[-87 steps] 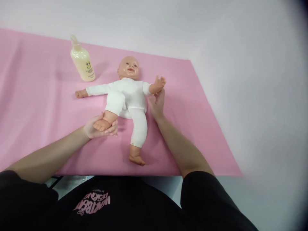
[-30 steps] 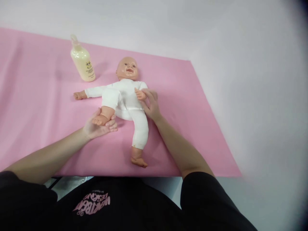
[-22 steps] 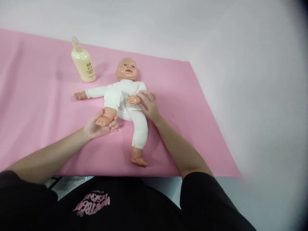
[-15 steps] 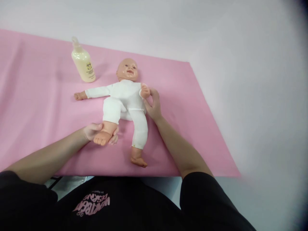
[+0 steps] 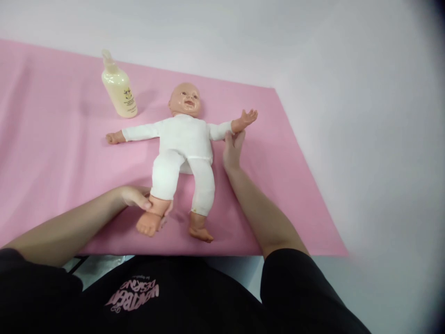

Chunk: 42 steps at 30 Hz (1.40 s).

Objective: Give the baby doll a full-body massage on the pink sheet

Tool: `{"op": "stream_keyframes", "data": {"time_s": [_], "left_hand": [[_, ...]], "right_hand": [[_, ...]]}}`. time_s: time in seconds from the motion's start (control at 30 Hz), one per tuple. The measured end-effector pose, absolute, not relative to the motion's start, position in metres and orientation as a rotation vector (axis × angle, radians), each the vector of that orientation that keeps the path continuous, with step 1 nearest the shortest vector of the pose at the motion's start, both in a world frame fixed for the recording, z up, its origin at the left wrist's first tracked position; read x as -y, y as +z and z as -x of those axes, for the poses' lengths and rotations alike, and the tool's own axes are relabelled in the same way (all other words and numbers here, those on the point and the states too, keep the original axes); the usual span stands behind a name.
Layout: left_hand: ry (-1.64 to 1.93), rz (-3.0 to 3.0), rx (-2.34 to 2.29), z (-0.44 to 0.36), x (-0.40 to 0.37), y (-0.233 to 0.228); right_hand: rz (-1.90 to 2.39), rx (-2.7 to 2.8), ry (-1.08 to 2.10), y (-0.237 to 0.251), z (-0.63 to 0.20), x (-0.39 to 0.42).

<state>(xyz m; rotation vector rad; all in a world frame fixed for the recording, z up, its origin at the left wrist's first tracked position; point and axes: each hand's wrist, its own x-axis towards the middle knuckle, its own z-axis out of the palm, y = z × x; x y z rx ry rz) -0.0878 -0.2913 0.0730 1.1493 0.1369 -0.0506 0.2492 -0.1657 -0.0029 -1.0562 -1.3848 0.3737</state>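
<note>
Black shirt (image 5: 194,297): mine, its pink lettering (image 5: 134,294) at the near edge of the pink-covered table (image 5: 285,185).
Left hand (image 5: 135,196): closed around the right ankle of a doll (image 5: 186,137), thumb in front, fingers passing behind.
Doll: lies face up in white across the middle of the table, head away from me, arms spread wide, left leg free of my grasp.
Right hand (image 5: 232,150): holds the doll's left arm near the wrist from below, part of my grip hidden.
Step in hand: a stretch, I judge, one arm held outward, the opposite leg extended toward me.
Next move: calls, I think, for a gentle, even hold on both limbs.
Pump bottle (image 5: 120,93): stands upright at far left, beyond the doll's right arm, well apart from my hands.
</note>
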Motion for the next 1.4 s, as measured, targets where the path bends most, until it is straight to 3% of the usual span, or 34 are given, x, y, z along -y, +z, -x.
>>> {"op": "stream_keyframes", "data": {"time_s": [0.27,0.6,0.77,0.97,1.2,1.4], "left_hand": [[0.542,-0.748,-0.23,0.09,0.278,0.062],[0.63,-0.819,-0.447,0.083,0.279,0.061],[0.539,-0.929,-0.312,0.084,0.279,0.061],[0.17,-1.031,-0.06,0.088,0.283,0.062],[-0.069,-1.278,-0.299,0.092,0.286,0.073],[-0.042,-1.225,-0.237,0.091,0.288,0.07]], "right_hand": [[0.934,1.755,0.161,0.014,-0.226,0.192],[0.898,2.125,-0.028,0.026,-0.218,0.199],[0.883,2.029,0.022,0.024,-0.22,0.197],[0.96,1.653,0.274,0.009,-0.226,0.183],[0.966,1.339,0.398,0.005,-0.239,0.167],[0.968,1.286,0.45,-0.001,-0.245,0.166]]}}
